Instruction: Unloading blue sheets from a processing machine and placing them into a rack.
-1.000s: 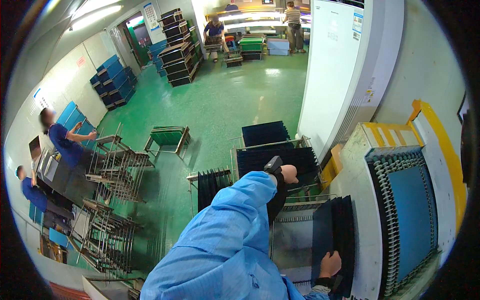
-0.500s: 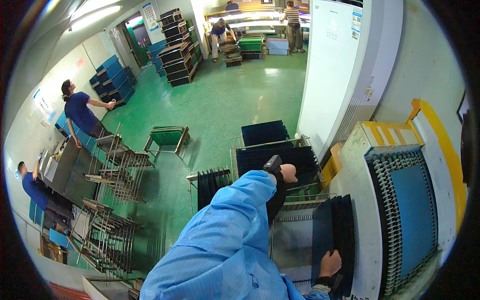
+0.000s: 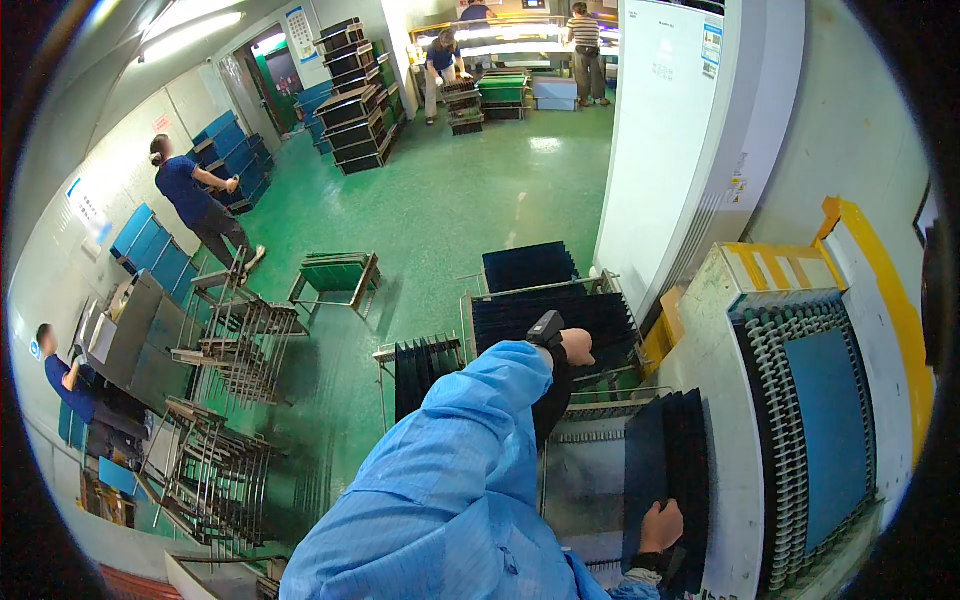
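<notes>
Not making out the fingertips of the left hand [image 3: 577, 347], nor identifying the black shape [image 3: 553, 408] just below its wrist. Not showing the finger contact of the right hand [image 3: 660, 528] with the dark sheets [image 3: 680, 440] clearly enough to tell a grip. Cutting off the right sleeve [image 3: 635, 591] below that hand, at the lower edge. Cutting off a dark object [image 3: 933, 290] too, well right of both hands, at the rim. Hiding, far beyond the left hand, the hands of the person in stripes [image 3: 588, 45].
</notes>
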Available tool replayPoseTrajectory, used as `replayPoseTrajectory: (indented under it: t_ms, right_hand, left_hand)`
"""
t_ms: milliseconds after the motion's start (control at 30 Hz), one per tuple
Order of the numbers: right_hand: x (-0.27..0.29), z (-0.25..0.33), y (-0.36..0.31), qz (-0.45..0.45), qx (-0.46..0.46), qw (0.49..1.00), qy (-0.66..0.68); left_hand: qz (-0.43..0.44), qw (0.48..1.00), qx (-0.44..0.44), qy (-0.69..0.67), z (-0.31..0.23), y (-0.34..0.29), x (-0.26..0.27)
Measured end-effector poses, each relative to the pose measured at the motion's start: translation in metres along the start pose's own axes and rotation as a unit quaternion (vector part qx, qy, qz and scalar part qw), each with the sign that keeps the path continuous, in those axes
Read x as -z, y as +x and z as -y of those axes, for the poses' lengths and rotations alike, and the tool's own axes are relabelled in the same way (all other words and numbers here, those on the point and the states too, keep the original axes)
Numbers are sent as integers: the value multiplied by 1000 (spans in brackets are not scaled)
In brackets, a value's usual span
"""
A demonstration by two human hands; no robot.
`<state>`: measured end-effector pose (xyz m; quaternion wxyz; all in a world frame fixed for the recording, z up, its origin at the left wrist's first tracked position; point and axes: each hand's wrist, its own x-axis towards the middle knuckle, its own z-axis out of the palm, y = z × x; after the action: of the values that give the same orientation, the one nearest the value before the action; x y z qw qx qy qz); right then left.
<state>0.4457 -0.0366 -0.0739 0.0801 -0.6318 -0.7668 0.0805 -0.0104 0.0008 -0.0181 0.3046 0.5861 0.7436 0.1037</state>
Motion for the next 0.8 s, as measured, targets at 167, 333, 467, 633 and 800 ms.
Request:
replayPoseTrajectory:
  t_ms: [167,333,467,633,800]
  right_hand:
    - [-4,-6,0,5,-4,1000,-6]
    - [3,1,-2,-6,3,1000,-17]
    - [1,0,0,-9,3,1000,-12]
    - [-1,-2,1,-11,0,1000,3]
    - [-3,-4,-1,-10,2,1000,11]
  left_hand:
    - [-10,1000,-6,13,-9,-2,0]
    - [-31,999,-2,24,-4,0,-3]
    - [-24,999,0,46,-5,3,-4]
    - [-22,999,-1,37,-4,4,-4]
    - [-7,999,-3,31,0,6,-6]
